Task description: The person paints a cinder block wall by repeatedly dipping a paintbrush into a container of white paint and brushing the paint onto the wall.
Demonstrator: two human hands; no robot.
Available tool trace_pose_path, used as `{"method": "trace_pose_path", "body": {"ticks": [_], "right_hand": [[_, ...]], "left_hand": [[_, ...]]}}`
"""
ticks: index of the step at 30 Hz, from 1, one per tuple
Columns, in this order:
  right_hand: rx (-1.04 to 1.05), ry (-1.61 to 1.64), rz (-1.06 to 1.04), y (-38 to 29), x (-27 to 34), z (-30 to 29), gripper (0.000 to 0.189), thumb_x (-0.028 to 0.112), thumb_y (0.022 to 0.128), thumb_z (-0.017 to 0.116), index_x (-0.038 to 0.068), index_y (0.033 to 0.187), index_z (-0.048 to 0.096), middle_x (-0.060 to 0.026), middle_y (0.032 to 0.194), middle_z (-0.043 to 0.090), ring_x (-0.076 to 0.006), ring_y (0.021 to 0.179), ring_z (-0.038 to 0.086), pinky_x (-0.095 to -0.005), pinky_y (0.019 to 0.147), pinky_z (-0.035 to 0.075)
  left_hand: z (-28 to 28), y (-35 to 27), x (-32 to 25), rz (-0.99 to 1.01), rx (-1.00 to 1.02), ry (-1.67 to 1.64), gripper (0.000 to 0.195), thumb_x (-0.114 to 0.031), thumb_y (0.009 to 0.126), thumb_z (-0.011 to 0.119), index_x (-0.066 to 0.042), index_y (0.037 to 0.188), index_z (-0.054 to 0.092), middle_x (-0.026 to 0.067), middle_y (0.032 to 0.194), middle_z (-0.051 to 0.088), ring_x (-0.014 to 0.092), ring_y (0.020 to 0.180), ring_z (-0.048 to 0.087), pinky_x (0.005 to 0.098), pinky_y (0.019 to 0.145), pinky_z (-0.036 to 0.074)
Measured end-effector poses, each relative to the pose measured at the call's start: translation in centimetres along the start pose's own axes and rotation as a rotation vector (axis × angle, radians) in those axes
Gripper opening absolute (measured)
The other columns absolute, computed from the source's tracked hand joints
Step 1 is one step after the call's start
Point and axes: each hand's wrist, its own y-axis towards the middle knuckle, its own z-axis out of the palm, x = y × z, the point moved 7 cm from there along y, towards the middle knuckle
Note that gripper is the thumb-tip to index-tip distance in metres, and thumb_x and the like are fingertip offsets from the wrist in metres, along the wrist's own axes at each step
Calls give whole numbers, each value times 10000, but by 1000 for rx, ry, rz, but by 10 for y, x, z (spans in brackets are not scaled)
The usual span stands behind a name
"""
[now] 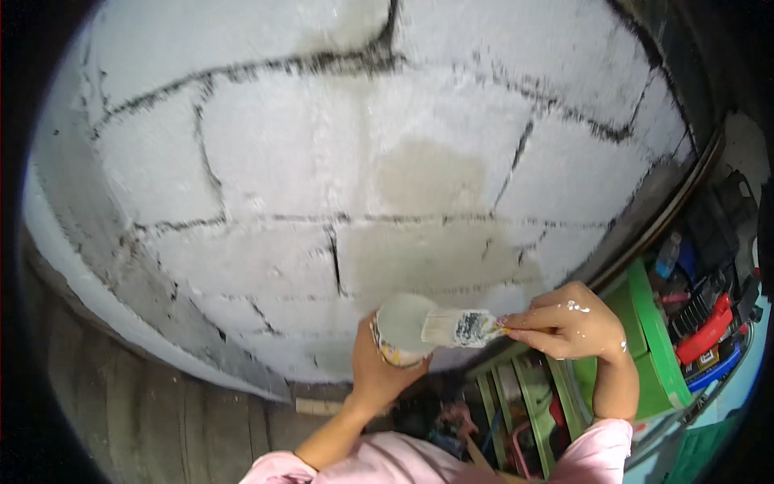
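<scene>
My left hand grips a small round paint container whose side is smeared with paint. Pale grey-white paint shows through its mouth. My right hand, spotted with white drops, holds a flat paintbrush by its handle. The brush lies level, with its paint-coated bristles over the container's right rim; I cannot tell whether they touch it. Behind both hands rises a concrete block wall coated mostly white, with dark joints between the blocks. Greyer, damp-looking patches mark its middle.
Right of my right hand stands a green plastic container. Beyond it lie a red-handled tool, a blue item and a clear bottle. A slatted green rack sits below. Wooden boards cover the lower left.
</scene>
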Motion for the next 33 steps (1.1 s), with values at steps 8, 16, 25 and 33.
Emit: {"method": "trace_pose_path", "body": {"ticks": [8,16,25,33], "right_hand": [[-407,-71,-75,34,25,-81,212,68,798,778,16,1004,766,-93,592,591,-199,487,557,-316,487,413],[-822,-858,-374,88,82,-152,227,95,814,750,93,1041,758,-69,642,608,-223,507,568,-356,491,433],[-584,-1042,-294,118,70,-133,220,134,800,725,145,1019,733,-55,641,595,-262,564,613,-375,508,465],[-632,-1276,-266,124,93,-153,197,147,815,697,150,1010,727,-60,657,608,-266,585,635,-399,521,482]], "left_hand": [[-29,1,2,-148,13,-166,954,-231,602,940,36,1343,401,197,1227,595,304,1135,612,393,959,498],[-50,1,14,-136,-50,-169,949,-217,601,937,26,1348,403,193,1236,584,300,1131,610,393,958,498],[-59,-8,30,-138,-93,-171,944,-207,602,935,28,1344,402,194,1230,581,303,1125,610,393,955,500],[-62,-10,26,-191,-75,-192,939,-208,595,941,24,1334,408,195,1235,585,304,1130,614,387,955,500]]}}
